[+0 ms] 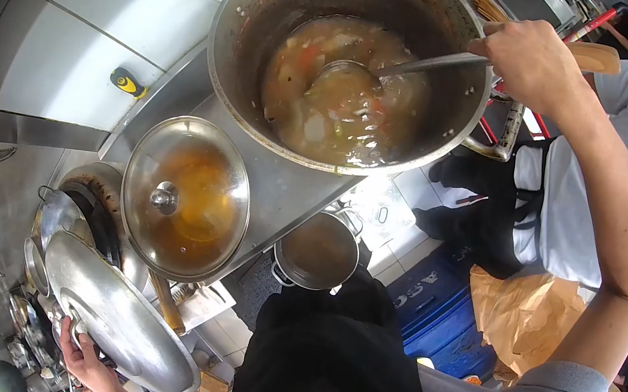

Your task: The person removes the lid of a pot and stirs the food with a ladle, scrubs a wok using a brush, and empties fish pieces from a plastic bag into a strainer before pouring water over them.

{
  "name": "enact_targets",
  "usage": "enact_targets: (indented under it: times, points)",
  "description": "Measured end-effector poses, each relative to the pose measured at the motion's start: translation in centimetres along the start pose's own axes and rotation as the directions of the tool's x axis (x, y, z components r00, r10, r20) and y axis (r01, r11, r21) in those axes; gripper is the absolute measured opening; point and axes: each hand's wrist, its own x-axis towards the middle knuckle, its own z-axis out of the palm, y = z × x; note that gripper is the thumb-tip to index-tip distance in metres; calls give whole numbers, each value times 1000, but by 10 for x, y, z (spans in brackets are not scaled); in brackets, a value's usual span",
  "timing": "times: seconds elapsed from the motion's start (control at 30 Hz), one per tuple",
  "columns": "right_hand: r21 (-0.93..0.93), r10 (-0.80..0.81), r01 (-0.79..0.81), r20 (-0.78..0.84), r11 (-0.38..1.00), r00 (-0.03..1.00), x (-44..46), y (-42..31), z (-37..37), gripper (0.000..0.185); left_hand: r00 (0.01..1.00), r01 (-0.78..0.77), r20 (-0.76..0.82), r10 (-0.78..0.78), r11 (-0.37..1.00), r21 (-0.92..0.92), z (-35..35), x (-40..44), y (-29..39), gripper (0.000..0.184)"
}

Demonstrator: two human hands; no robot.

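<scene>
My right hand [533, 65] is closed around the handle of a metal ladle [434, 61]. The ladle's bowl rests in a brown soup [304, 104] with pale and orange pieces, inside a large deep pot [244, 95]. Low at the left, my left hand [86, 361] grips a wide, tilted metal pot lid [123, 313] by its knob. That lid is held off the big pot. Between my hands, a glass-lidded pan [186, 196] with orange-yellow contents stands on the steel counter [282, 191].
A small pot [318, 250] with brownish liquid sits lower down, beyond the counter edge. Stacked pans [82, 208] are at the left. A yellow-black tool handle [128, 82] lies by the tiled wall. At the right are another person [627, 139], a blue bin [434, 318] and brown paper [522, 311].
</scene>
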Motion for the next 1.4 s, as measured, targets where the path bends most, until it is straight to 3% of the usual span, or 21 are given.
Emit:
enact_targets:
  times: [0.17, 0.37, 0.47, 0.57, 0.8, 0.9, 0.97, 1.0, 1.07, 1.1, 1.17, 1.23, 1.27, 1.3, 1.33, 1.4]
  points:
    - [54, -78, 75, 59, 996, 995, -3, -2, -18, 35, 997, 82, -5, -83, 994, -68, 6, -4, 7, 43]
    - [201, -95, 41, 264, 979, 960, 11, -1, -37, 21, 998, 25, -62, -30, 997, -69, 17, -8, 12, 44]
    - [311, -137, 54, 250, 949, 958, 18, 10, -25, 20, 994, 110, 27, -109, 993, -49, 3, -6, 7, 41]
    - [448, -192, 19, 344, 894, 919, 27, 21, -18, 25, 998, 62, 16, -62, 997, -34, 0, -3, -4, 41]
    - [566, -198, 9, 273, 824, 942, 29, 32, 2, 28, 998, 64, 22, -63, 996, -68, 10, 0, 2, 42]
    - [564, -208, -57, 394, 824, 895, 36, 34, -7, 39, 998, 38, 46, -36, 999, -31, 7, 3, -1, 42]
    - [523, -398, 20, 623, 852, 673, 48, 38, -28, 37, 998, 39, 52, -38, 999, -31, 7, 4, 1, 41]
    - [524, -397, 17, 623, 851, 674, 46, 38, -29, 37, 997, 45, 57, -43, 998, -34, 6, 4, 2, 41]
    - [483, -321, 28, 538, 875, 779, 40, 35, -34, 35, 996, 47, 79, -43, 998, -50, -3, 6, -6, 42]
    - [483, -319, 25, 537, 875, 781, 33, 29, -39, 35, 994, 51, 101, -44, 996, -67, -7, 7, -8, 42]
    - [205, -73, -13, 408, 979, 910, 19, 17, -50, 33, 996, 45, 81, -39, 996, -71, 1, 3, 4, 42]
    - [174, 15, -73, 311, 982, 950, 8, 18, -33, 34, 998, 37, 58, -32, 996, -81, 3, 2, 10, 42]
    - [151, 98, -132, 210, 980, 973, -2, 17, -18, 35, 998, 12, 62, -8, 997, -70, 3, 3, 11, 42]
    - [137, 94, -57, -274, 989, 957, -17, 9, 2, 50, 998, -13, 63, 17, 998, -60, 2, 3, 12, 42]
    - [132, 96, -60, -283, 989, 954, -27, 14, 5, 50, 998, -19, 55, 22, 998, -67, 1, 4, 12, 42]
    - [122, 247, -221, -267, 968, 932, -46, 26, 9, 51, 996, -84, -6, 84, 996, 25, 4, 8, 15, 42]
